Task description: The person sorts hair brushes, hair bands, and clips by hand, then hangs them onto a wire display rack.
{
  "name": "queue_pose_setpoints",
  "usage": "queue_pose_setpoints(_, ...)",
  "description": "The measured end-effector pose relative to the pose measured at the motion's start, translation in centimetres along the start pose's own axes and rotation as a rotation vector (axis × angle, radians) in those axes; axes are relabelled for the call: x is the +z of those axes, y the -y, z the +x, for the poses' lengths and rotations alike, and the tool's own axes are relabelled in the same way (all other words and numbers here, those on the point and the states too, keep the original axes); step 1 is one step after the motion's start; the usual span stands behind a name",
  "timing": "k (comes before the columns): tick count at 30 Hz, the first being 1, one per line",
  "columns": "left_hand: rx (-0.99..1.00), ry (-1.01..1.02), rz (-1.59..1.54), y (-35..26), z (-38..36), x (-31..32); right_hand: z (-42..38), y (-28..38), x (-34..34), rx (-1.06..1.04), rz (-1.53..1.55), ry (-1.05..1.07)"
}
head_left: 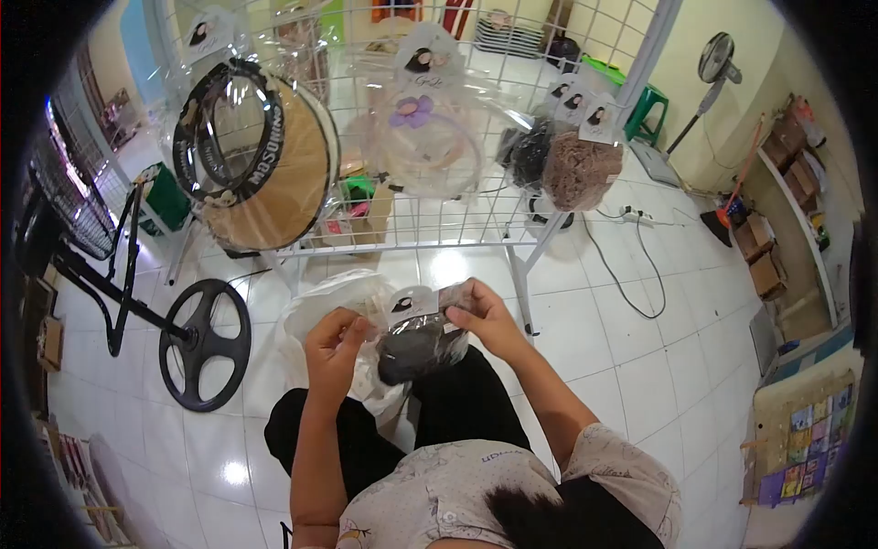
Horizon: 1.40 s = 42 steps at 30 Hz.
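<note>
In front of my lap is a clear plastic packet [416, 349] with a dark, fuzzy hair piece inside and a white header card [412, 304]. My right hand [487, 322] pinches the packet's upper right side between thumb and fingers. Beside its left edge, my left hand [335, 346] is closed with thumb and fingertips together; whatever they pinch is too small to make out. A crumpled white plastic bag [306, 316] lies behind and below my left hand, partly hidden by it.
A white wire grid rack [439, 240] stands ahead, hung with a packaged sun visor [293, 174], a headband with a purple flower [412, 112] and brown [581, 171] and black hair pieces [525, 154]. A steering wheel [203, 343] is at left; a cable [631, 306] crosses the tiles.
</note>
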<state>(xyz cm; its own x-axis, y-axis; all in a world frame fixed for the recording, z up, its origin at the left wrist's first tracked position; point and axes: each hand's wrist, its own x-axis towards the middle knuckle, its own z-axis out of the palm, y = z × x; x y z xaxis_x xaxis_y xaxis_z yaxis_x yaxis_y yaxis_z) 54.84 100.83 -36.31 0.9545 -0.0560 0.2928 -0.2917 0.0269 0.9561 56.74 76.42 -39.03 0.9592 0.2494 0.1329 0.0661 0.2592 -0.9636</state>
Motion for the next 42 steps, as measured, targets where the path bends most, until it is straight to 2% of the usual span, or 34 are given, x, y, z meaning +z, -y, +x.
queue_pose_setpoints(1, -0.028, -0.025, -0.049, -0.5, 0.0, 0.3, -0.1, 1.2, -0.5, -0.059, 0.012, -0.012)
queue_pose_setpoints(3, -0.040, -0.034, -0.082, -0.8, 0.1, 0.6, -0.7, 5.6, -0.8, -0.115, -0.059, -0.204)
queue_pose_setpoints(5, -0.012, -0.009, -0.044, -0.6, 0.3, 0.1, -0.1, 7.7, -3.1, -0.411, -0.233, -0.456)
queue_pose_setpoints(6, -0.016, -0.001, -0.042, -0.6, 0.4, -0.1, -0.1, 9.4, -4.2, -0.468, -0.285, -0.578)
queue_pose_setpoints(9, -0.020, -0.009, -0.039, -0.6, 0.5, -0.4, -0.6, 15.2, -6.2, -0.630, -0.484, -0.880)
queue_pose_setpoints(11, -0.022, -0.012, -0.026, -0.7, 0.4, -0.4, -0.8, 17.6, -8.2, -0.623, -0.535, -0.950)
queue_pose_setpoints(17, -0.022, -0.020, -0.014, -0.4, 0.6, -0.4, 0.4, 21.1, -10.6, -0.616, -0.509, -0.973)
queue_pose_setpoints(20, -0.024, -0.022, -0.003, -0.1, 0.7, -0.4, 0.8, 21.8, -10.8, -0.562, -0.616, -0.999)
queue_pose_setpoints(31, -0.026, -0.027, 0.044, 0.2, 0.9, -0.4, 1.1, 20.8, -13.3, -0.503, -0.645, -1.027)
queue_pose_setpoints(39, -0.049, 0.000, 0.062, 0.1, 1.1, -0.6, 1.2, 22.1, -12.5, -0.498, -0.604, -0.978)
queue_pose_setpoints(42, -0.051, -0.013, 0.076, 0.2, 1.1, -0.5, 1.2, 22.9, -12.1, -0.428, -0.603, -0.981)
